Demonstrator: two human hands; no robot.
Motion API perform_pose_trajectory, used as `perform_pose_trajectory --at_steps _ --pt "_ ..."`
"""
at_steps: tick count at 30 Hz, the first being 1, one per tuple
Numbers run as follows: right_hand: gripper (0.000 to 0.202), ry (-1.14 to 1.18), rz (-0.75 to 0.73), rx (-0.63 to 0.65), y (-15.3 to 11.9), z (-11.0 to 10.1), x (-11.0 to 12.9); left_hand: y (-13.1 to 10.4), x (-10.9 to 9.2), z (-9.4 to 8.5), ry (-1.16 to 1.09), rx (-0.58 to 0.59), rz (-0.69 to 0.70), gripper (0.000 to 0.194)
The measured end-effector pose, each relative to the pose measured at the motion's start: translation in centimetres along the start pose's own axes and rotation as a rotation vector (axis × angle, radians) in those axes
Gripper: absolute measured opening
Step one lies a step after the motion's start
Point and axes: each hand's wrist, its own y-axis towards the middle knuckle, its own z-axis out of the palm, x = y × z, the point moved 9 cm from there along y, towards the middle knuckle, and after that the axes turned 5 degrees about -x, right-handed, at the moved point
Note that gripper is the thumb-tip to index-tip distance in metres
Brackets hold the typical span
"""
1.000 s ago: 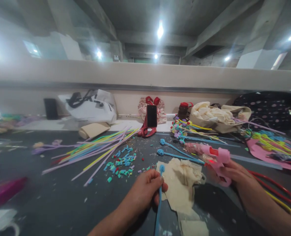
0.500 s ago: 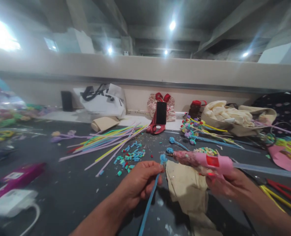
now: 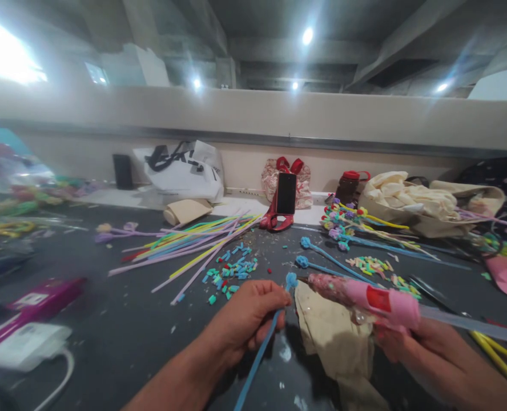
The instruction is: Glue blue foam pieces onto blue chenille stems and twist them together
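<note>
Between thumb and fingers, my left hand (image 3: 260, 314) pinches a blue fuzzy stem (image 3: 256, 365) whose knotted blue head (image 3: 292, 279) sticks up past the fingertips. My right hand (image 3: 411, 342) is wrapped round the handle of a pink glue gun (image 3: 365, 294). The gun points left, and its nozzle is at the knotted head; whether they touch is hard to tell. A clear glue stick (image 3: 471, 322) comes out of its back. Below the gun lies a beige cloth (image 3: 330, 325). Two blue stems with knotted heads (image 3: 305, 262) lie behind the gun.
Cut coloured pieces (image 3: 232, 271) and long fuzzy stems (image 3: 193, 240) lie at centre left. A phone (image 3: 286, 193) leans on a patterned bag at the back. Finished-looking flower stems (image 3: 343, 222) are behind right, a purple tool (image 3: 35, 308) at left, yellow-handled scissors (image 3: 499, 359) at right.
The glue gun has moved down, bringing its nozzle to the blue head and uncovering the stems behind it. The camera view has shifted slightly.
</note>
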Motion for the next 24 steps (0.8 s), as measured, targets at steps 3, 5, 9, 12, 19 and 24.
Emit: perform_pose_trajectory --at_steps 3,5,9,12,19,24 --pt "0.024 -0.175 -0.059 0.123 -0.7 1.3 -0.7 0.0 0.1 -0.1 0.046 -0.020 -0.001 0.021" --pt "0.029 -0.241 -0.097 0.081 -0.9 1.2 -1.0 -0.1 0.1 -0.1 0.067 -0.032 -0.002 0.021" --pt "0.040 -0.291 -0.150 0.106 -1.1 1.9 -1.3 -0.3 -0.2 -0.2 0.117 -0.056 0.023 0.019" --pt "0.044 -0.310 -0.128 0.190 -1.1 2.6 -1.8 -0.4 -0.3 -0.3 0.144 -0.071 0.042 0.018" --pt "0.046 -0.281 -0.025 0.224 -1.1 3.0 -2.8 -0.4 -0.3 -0.3 0.159 -0.081 0.048 0.016" --pt "0.047 -0.216 -0.019 0.235 -1.1 3.0 -2.0 -0.5 -0.4 -0.3 0.162 -0.099 0.041 0.016"
